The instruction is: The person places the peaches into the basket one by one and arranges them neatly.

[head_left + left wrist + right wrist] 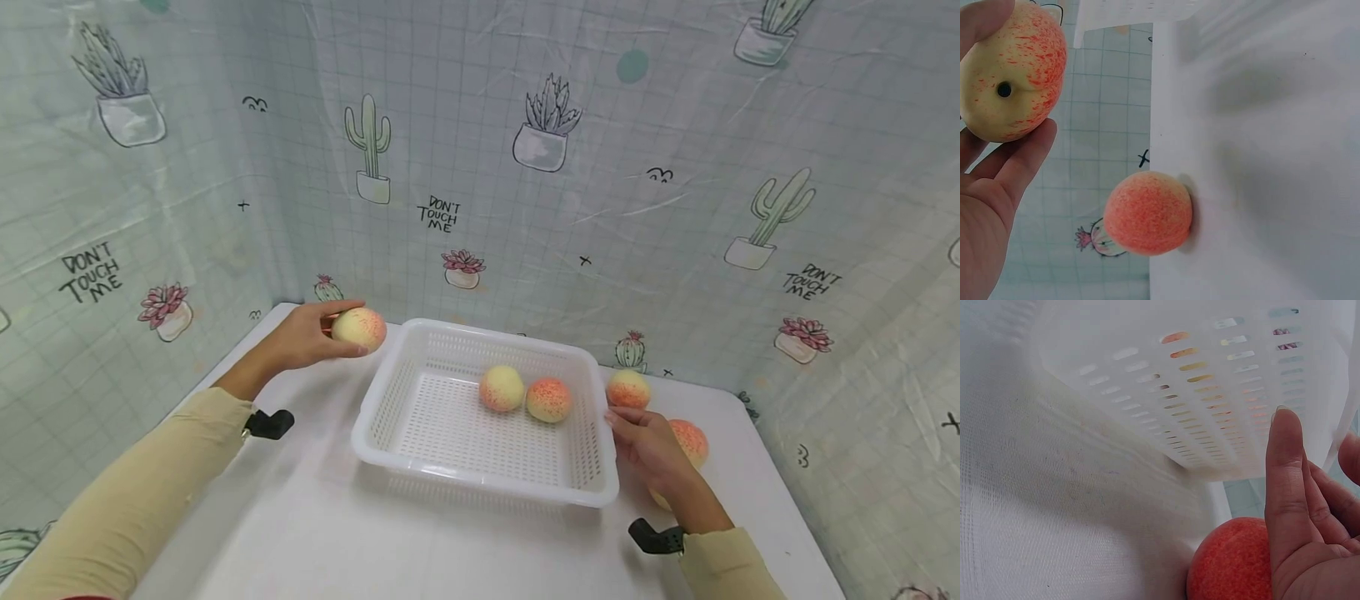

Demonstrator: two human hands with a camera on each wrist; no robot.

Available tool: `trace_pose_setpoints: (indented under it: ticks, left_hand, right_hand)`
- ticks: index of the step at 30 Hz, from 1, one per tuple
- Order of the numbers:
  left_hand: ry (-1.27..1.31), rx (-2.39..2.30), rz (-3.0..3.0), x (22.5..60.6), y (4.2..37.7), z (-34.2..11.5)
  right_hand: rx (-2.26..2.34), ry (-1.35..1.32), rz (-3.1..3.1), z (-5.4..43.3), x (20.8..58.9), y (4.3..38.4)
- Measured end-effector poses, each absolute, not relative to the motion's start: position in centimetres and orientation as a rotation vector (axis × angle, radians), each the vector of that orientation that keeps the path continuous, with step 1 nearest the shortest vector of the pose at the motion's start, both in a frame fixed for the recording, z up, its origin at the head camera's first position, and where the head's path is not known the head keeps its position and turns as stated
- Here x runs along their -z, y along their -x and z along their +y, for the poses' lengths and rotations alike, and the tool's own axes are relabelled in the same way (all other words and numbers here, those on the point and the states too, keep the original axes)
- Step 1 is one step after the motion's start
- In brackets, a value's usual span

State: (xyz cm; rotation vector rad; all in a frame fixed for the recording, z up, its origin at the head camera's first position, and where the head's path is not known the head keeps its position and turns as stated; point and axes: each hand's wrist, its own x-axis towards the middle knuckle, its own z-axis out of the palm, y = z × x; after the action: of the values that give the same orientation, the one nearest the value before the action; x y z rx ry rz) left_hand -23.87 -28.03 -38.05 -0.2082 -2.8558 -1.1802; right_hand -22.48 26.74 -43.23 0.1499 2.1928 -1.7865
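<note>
In my left hand (303,335) I grip a yellow and red peach (360,330) with a dark hole in its end, just left of the white basket (483,483). Another peach (1147,212) sits on the table near that hand, mostly hidden behind it in the head view. Inside the basket lie two peaches, a yellowish one (502,388) and a redder one (549,400). At the basket's right side my right hand (654,450) pinches the rim, its thumb at the edge and the long fingers (1288,481) along the slotted outer wall.
Right of the basket, a peach (628,389) stands at the back, and another (688,442) shows beyond my right hand, which partly hides a third. The white table (315,533) is enclosed by a cactus-print curtain (480,250) at the back and sides.
</note>
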Motion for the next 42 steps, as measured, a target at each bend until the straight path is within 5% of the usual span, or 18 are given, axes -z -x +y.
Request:
trace_pose_setpoints:
  ticks: [42]
  left_hand:
    - [0.445, 1.287, -2.850, 36.0, 24.5, -24.5]
  right_hand:
    - [1.802, -0.202, 2.165, 26.5, 42.9, 23.1]
